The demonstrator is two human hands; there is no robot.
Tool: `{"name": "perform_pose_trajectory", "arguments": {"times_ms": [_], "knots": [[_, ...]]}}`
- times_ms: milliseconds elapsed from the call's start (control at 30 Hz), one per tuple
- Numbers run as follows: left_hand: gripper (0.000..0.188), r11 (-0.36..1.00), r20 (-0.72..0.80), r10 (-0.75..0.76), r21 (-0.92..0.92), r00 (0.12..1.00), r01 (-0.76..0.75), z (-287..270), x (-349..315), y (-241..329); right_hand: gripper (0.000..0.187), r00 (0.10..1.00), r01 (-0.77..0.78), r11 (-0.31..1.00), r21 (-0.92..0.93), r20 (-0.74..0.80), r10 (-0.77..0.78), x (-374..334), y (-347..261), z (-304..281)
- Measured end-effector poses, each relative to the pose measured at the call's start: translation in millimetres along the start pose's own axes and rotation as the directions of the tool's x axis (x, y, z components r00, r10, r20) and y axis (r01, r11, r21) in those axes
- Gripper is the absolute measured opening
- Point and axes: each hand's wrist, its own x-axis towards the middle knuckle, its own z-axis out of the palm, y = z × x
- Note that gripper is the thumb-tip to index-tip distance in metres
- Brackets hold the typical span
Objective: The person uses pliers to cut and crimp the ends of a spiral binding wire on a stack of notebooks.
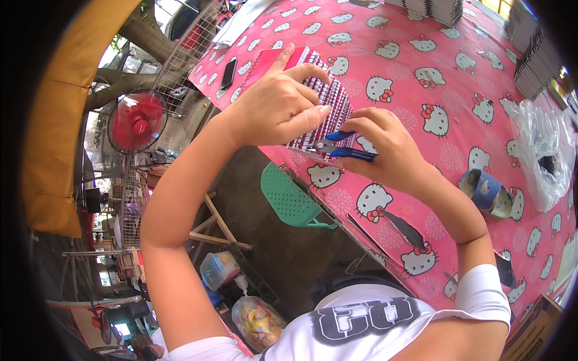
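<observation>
A patterned notebook (335, 103), printed in dark red and white, lies near the left edge of the table. My left hand (274, 105) rests over it with fingers curled and the thumb pressed on its surface. My right hand (388, 144) grips wire cutters (354, 154) by their blue handles. The metal jaws reach the near corner of the notebook; whether they bite on anything is too small to tell. A red cover with a coil edge (265, 60) shows beyond my left hand; how it joins the patterned notebook is hidden.
Pink cloth covers the table (415, 102). A black phone (229, 73) lies at its left edge, a dark blade-shaped piece (404, 231) nearer me. To the right are a blue tape roll (486, 192) and a plastic bag (542, 150). A green stool (289, 195) stands below.
</observation>
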Motion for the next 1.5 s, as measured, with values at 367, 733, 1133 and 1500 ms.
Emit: {"name": "perform_pose_trajectory", "arguments": {"times_ms": [367,733,1133,1500], "knots": [[0.032,0.997,-0.047,0.051,0.058,0.998,-0.049,4.3,2.6,-0.3,0.046,0.611,-0.768,0.541,0.342,0.645,0.459,24.6,12.0,-6.9],[0.029,0.998,0.06,-0.013,0.055,0.998,0.01,-5.5,9.3,6.6,0.045,0.99,-0.122,0.981,0.15,0.085,0.11,-0.4,19.2,15.3],[0.037,0.913,0.332,0.075,0.356,0.94,-0.198,-30.2,20.5,45.3,0.048,0.949,-0.276,0.929,0.246,0.221,0.223,-16.8,13.6,5.5],[0.029,0.885,0.339,-0.006,0.44,0.941,-0.153,-1.6,-4.2,30.7,0.048,0.993,0.043,0.987,-0.155,-0.099,-0.059,-20.0,10.5,20.1]]}}
